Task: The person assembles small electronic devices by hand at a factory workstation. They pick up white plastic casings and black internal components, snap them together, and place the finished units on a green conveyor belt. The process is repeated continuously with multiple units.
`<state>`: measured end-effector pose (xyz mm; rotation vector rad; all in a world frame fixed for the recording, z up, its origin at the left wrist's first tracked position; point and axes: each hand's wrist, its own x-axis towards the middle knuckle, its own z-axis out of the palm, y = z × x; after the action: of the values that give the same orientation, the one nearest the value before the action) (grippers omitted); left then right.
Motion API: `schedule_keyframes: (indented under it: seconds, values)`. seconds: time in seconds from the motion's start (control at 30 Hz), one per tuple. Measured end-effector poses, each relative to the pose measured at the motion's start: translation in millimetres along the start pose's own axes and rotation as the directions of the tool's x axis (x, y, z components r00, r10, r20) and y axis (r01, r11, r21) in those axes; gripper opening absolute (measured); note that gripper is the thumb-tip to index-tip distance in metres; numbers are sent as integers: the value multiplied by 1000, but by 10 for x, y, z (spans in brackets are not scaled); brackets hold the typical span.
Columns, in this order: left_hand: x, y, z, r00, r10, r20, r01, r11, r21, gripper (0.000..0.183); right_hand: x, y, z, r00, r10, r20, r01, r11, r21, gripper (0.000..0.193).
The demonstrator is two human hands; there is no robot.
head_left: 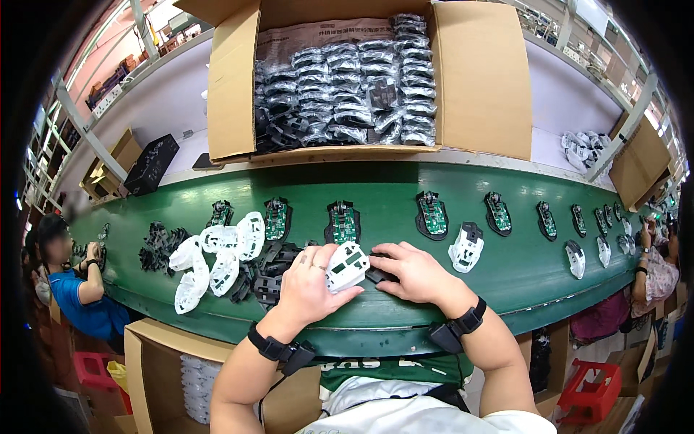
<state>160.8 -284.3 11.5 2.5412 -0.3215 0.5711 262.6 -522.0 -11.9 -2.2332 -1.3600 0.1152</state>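
Observation:
My left hand (305, 288) is closed round a white computer mouse shell (348, 266) with dark cut-outs, its thumb along the lower edge. Beside it, my right hand (418, 273) has its fingertips closed on a black plastic part (379, 272), mostly hidden by the fingers. The black part is close to the shell's right side; whether they touch I cannot tell. Left of my left hand lies a heap of black plastic parts (269, 276) next to several loose white mouse shells (225, 269).
Mouse bases with green circuit boards (432, 215) stand in a row along the green belt (376, 181). A white and black mouse top (467, 247) lies right of my hands. Beyond is an open carton (481, 79) of wrapped parts. People (88, 289) sit at both sides.

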Motion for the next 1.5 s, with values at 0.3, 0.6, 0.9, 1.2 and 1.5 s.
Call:
schedule_keyframes:
  seconds: [0.3, 0.6, 0.9, 1.2, 1.5]
  values:
    - [-6, 134, -18, 997, 48, -65, -37, 988, 148, 68, -2, -49, 181, 873, 407, -270, -51, 625, 779, 60]
    - [-13, 250, 97, 982, 137, -129, -97, 956, 277, 61, 33, -359, 252, 869, 181, -460, -49, 957, 285, 61]
    - [-33, 263, 78, 994, 95, -55, -86, 986, 145, 55, 115, -293, 358, 901, 291, -322, 48, 670, 741, 62]
    - [-36, 297, 160, 996, 72, 45, -74, 996, 50, 71, 111, -139, 393, 955, 286, 77, -185, 373, 909, 44]
    - [9, 240, 133, 985, 129, 116, -128, 992, -11, 95, 94, -316, 325, 892, 111, -439, 42, 945, 325, 63]
